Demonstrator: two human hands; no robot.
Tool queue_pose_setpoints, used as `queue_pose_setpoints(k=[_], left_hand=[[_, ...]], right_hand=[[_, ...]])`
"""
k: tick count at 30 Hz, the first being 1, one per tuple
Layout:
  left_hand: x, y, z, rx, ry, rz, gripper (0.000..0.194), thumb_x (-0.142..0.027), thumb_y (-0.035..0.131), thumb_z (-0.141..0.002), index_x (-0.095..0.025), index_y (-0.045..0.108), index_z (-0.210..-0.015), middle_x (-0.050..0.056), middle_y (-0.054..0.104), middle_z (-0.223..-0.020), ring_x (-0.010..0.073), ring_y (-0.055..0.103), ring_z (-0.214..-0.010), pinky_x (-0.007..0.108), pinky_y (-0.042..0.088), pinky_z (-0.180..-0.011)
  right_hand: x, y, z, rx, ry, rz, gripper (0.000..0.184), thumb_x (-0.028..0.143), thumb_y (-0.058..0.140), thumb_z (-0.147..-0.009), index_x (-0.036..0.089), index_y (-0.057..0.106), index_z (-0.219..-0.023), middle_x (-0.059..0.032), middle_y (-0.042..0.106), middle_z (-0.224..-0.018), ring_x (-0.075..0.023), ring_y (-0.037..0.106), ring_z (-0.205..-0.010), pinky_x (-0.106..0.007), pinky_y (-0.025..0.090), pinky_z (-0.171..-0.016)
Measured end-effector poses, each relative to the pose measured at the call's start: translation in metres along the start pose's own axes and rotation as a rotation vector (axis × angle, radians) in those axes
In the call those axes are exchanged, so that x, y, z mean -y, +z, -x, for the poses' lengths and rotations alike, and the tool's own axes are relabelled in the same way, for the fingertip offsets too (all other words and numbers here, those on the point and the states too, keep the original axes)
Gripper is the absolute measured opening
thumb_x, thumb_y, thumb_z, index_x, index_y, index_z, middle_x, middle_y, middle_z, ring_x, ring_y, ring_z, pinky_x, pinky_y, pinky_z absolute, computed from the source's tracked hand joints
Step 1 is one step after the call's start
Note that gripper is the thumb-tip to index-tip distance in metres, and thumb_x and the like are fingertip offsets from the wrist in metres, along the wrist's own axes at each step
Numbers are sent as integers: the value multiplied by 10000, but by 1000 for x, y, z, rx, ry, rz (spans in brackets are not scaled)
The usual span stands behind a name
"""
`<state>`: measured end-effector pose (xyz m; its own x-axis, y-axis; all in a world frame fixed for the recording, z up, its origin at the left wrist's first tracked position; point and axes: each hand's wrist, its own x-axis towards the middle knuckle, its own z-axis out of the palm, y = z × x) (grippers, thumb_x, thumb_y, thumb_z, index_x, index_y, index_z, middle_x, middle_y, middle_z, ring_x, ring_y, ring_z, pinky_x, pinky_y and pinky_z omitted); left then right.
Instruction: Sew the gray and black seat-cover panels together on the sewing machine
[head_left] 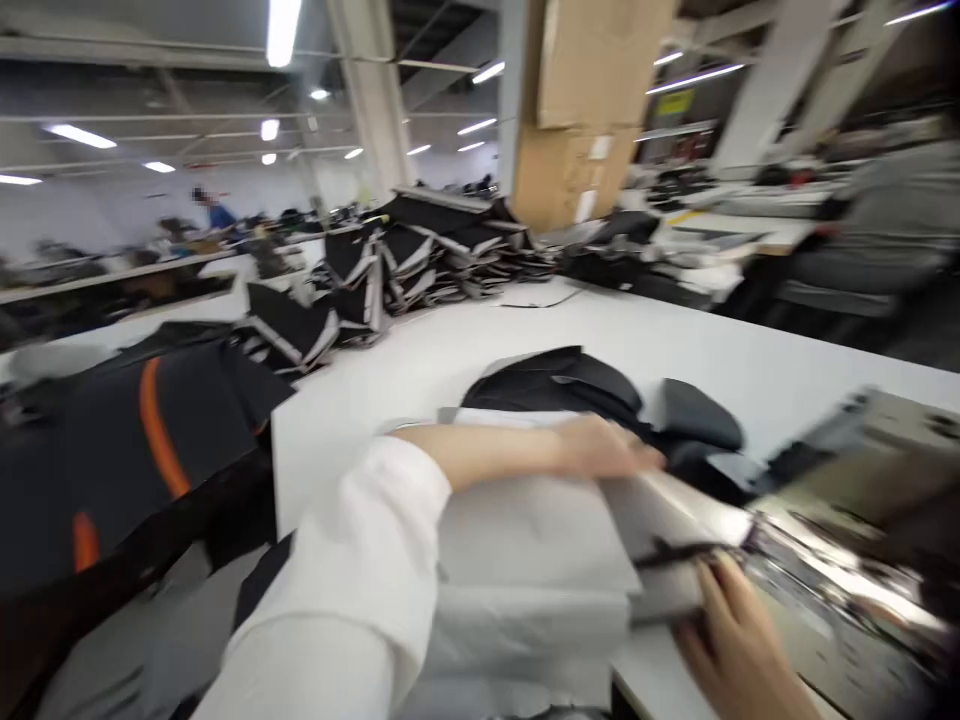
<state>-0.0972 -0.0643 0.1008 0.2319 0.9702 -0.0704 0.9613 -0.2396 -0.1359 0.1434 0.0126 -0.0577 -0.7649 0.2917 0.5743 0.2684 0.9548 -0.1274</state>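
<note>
We have the grey fabric (532,540) lying over the near part of the white desk (450,350), reaching toward the metal machine (832,610) at right; we judge it light, soft and quick to crease, best held flat by its edges. Our left hand (611,447) reaches across its far side, our right hand (739,625) bends beside the machine; blur leaves us unable to tell whether either grips.

One head-worn camera faces forward and down from close over the white desk (450,345). Beyond the desk, it takes in ceiling lights (283,32).
</note>
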Motion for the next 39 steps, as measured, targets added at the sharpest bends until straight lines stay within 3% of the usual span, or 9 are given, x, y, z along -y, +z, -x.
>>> queue_pose_setpoints(k=[3, 6, 8, 11, 16, 25, 28, 33, 39], left_hand=[[-7, 4, 3, -82, -160, -1, 603, -350, 471, -896, -131, 277, -1424, 189, 467, -1304, 309, 490, -1152, 460, 436, -920], [-44, 28, 27, 146, 78, 245, 1010, -560, 598, -746, -162, 27, -1479, 211, 309, -1446, 354, 417, -1242, 450, 434, -950], [-64, 43, 44, 256, 106, 209, 1020, -424, 645, -700, -260, 8, -1479, 187, 161, -1522, 425, 310, -1315, 537, 401, -966], [-63, 44, 48, 365, 12, 268, 1029, -244, 592, -684, -247, -63, -1478, 168, 317, -1472, 356, 440, -1250, 462, 464, -919], [-21, 14, 26, 519, -212, 166, 580, -122, 477, -736, -222, 457, -1308, 97, 642, -1130, 286, 619, -1018, 401, 499, -847], [-83, 36, 34, 355, 6, 131, 1049, -294, 673, -670, -278, 19, -1490, 159, 196, -1526, 385, 378, -1287, 512, 459, -932], [-63, 23, 28, 346, -5, 55, 980, -114, 606, -670, -309, 94, -1483, 97, 344, -1477, 295, 533, -1142, 383, 512, -845], [-6, -23, -10, 461, -124, 20, 343, -99, 560, -728, -121, 649, -1058, 82, 698, -890, 199, 639, -764, 238, 483, -640], [-37, 6, -57, 103, 13, -74, 385, -231, 409, -885, -212, 497, -1259, 87, 628, -1122, 259, 587, -1005, 356, 464, -792]], right_hand=[[5, -1, -7, 66, -18, 73, 302, 149, 481, -758, 113, 541, -1052, -175, 517, -1092, -310, 515, -1039, -440, 496, -853], [18, -4, -18, 173, 116, 159, 289, 88, 557, -659, 116, 594, -944, -154, 555, -978, -302, 527, -952, -440, 475, -869], [27, -7, -23, 220, 192, 191, 298, 128, 632, -644, 115, 620, -941, -157, 575, -970, -319, 523, -962, -464, 443, -912], [32, -13, -26, 309, 227, 169, 396, 217, 716, -642, 132, 630, -1020, -158, 586, -1013, -337, 508, -1023, -481, 402, -957], [26, -23, -22, 416, 252, 59, 325, 275, 666, -717, 167, 651, -1023, -176, 526, -1175, -369, 427, -1176, -519, 323, -1017], [28, -12, -5, 256, 240, -3, 478, 229, 601, -720, 177, 578, -1194, -172, 457, -1261, -340, 368, -1235, -518, 243, -1073], [31, -18, -11, 282, 228, 55, 523, 240, 620, -722, 154, 560, -1234, -203, 452, -1295, -355, 364, -1255, -507, 285, -1055], [46, -19, -40, 411, 217, 309, 614, 193, 618, -751, 35, 485, -1329, -315, 480, -1266, -443, 414, -1220, -556, 360, -969], [32, -13, -81, 560, 224, 219, 351, 21, 409, -765, -23, 665, -1000, -291, 647, -878, -377, 639, -828, -453, 500, -654]])
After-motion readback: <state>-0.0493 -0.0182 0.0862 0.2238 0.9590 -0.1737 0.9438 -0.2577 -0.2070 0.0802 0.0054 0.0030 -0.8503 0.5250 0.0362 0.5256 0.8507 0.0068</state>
